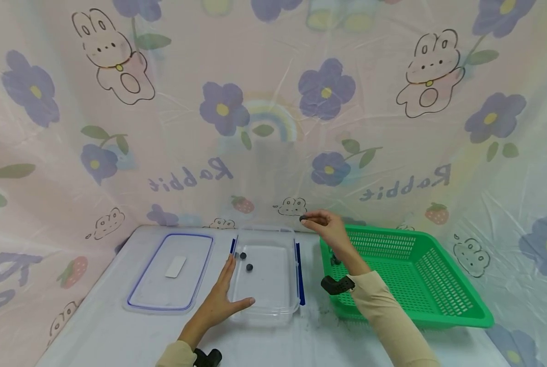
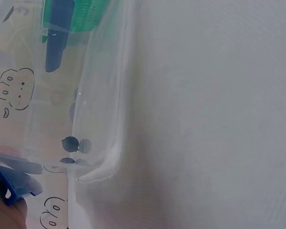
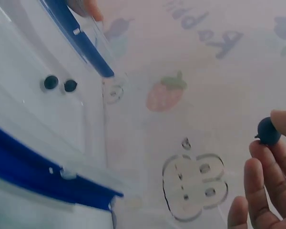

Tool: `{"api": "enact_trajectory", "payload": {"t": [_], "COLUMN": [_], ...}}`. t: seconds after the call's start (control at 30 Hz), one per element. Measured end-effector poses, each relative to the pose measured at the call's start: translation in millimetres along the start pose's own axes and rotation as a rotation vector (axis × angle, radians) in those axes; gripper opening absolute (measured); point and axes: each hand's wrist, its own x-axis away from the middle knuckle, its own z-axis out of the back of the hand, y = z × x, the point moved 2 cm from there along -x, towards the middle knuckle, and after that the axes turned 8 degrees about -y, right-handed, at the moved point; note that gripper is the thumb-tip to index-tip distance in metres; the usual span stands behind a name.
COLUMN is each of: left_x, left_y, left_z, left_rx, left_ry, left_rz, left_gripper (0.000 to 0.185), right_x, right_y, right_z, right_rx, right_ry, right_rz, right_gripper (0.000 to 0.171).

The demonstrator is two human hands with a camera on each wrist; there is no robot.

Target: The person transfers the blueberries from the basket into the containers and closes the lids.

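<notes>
Head view: right hand [image 1: 330, 228] pinches a small dark berry [image 1: 303, 218] between thumb and fingertip above the far right corner of the clear box [image 1: 264, 311]. Left hand [image 1: 220, 302], fingers flat, steadies the box's left wall. Two berries [image 1: 246, 261] lie inside. Risk: released here, the berry may strike the rim and roll onto the table [image 1: 99, 331].

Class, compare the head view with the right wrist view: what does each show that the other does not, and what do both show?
Only the head view shows the green basket, the flat lid lying left of the clear container, and the left hand resting open against that container. Only the right wrist view shows closely the dark berry pinched at the right hand's fingers. Both show the clear container with its blue clips and two dark berries inside.
</notes>
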Motion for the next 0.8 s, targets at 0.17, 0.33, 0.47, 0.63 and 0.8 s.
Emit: {"api": "enact_trajectory", "payload": {"t": [0.17,0.33,0.47,0.63,0.8], "left_x": [-0.6,-0.5,-0.9,-1.0,-1.1], "left_y": [-0.8,-0.9,-0.7,-0.4,-0.6], "left_z": [-0.6,-0.2,-0.4,-0.6,-0.3], "left_rx": [-0.008,-0.01,-0.005,-0.002,-0.002], "left_ry": [0.001,0.015,0.018,0.021,0.018], "left_rz": [-0.01,-0.02,-0.02,-0.02,-0.017], "left_gripper": [0.112,0.111,0.111,0.111,0.111], "right_x": [-5,-10,-14,-20,-25], "right_y": [-3,-4,-3,0,3], "right_z": [-15,-29,-39,-51,-64], "right_rx": [-0.03,-0.057,-0.074,-0.089,-0.119], "right_ry": [-0.023,-0.044,-0.041,-0.042,-0.037], "right_rz": [0.008,0.016,0.022,0.027,0.042], "right_gripper": [0.035,0.03,0.028,0.028,0.027]}}
